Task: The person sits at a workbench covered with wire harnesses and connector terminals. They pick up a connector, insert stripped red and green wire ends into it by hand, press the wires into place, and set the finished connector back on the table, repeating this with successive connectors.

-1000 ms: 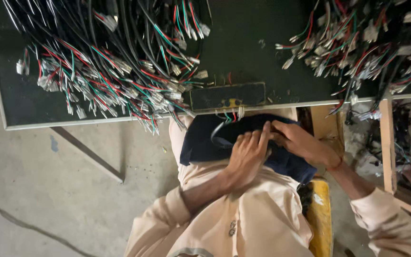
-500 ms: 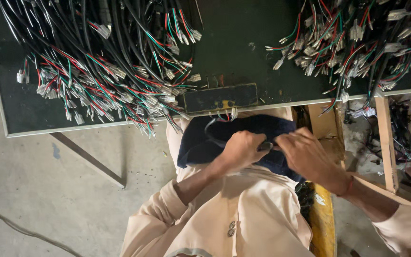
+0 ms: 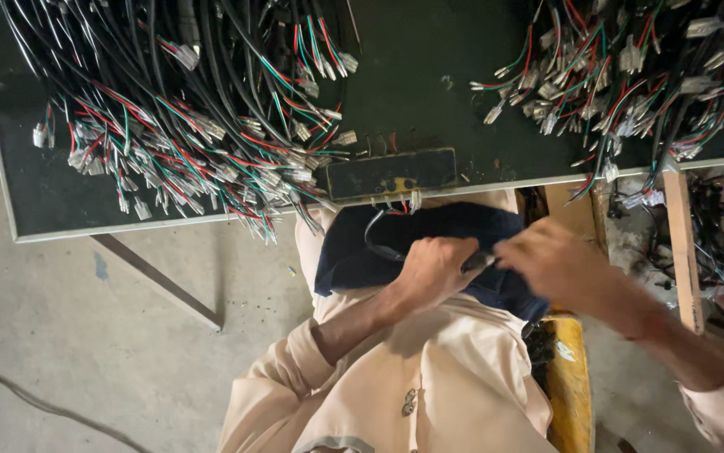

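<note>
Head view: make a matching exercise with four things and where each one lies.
Things:
1. left wire bundle
2. right wire bundle
3. dark blue cloth
4. yellow seat

Places:
A. on the person's lap
B. table's right part
C. under the person, lower right
D. table's left part

Pairs: 1-D, 2-B, 3-A, 4-C

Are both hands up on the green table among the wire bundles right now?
No: the left hand and right hand are below the table edge, over the dark blue cloth on the lap.
</note>
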Demonstrator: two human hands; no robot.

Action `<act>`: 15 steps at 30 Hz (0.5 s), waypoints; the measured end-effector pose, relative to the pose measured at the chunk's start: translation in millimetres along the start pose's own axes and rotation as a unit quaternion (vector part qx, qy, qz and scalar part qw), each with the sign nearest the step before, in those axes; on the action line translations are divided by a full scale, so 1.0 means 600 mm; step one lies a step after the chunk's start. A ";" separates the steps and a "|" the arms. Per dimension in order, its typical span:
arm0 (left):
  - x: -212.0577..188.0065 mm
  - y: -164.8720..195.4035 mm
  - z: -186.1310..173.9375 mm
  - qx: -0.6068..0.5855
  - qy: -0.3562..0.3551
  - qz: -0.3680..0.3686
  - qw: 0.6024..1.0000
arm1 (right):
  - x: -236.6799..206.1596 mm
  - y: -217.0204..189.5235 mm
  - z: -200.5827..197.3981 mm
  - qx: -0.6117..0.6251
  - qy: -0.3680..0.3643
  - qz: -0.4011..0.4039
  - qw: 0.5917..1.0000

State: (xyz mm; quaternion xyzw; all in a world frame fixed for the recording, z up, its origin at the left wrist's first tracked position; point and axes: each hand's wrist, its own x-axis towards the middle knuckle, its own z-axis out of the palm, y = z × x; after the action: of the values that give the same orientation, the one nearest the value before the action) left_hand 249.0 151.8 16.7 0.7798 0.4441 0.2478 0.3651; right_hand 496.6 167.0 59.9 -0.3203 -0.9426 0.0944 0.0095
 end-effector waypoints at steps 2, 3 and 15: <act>0.002 -0.002 -0.009 -0.044 0.045 -0.035 0.997 | 0.002 0.009 -0.072 -0.012 0.068 0.063 0.996; 0.002 -0.006 -0.013 -0.066 0.066 -0.050 0.994 | -0.007 0.012 -0.118 0.018 0.129 0.156 0.979; -0.016 -0.015 -0.023 -0.208 0.085 -0.012 0.974 | 0.072 -0.122 -0.010 0.397 0.218 0.209 0.867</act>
State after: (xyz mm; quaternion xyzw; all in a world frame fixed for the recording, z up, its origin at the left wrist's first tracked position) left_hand 229.8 151.0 17.8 0.6574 0.4213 0.3959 0.4834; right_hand 418.3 137.3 77.4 -0.4911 -0.7105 0.3887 0.3209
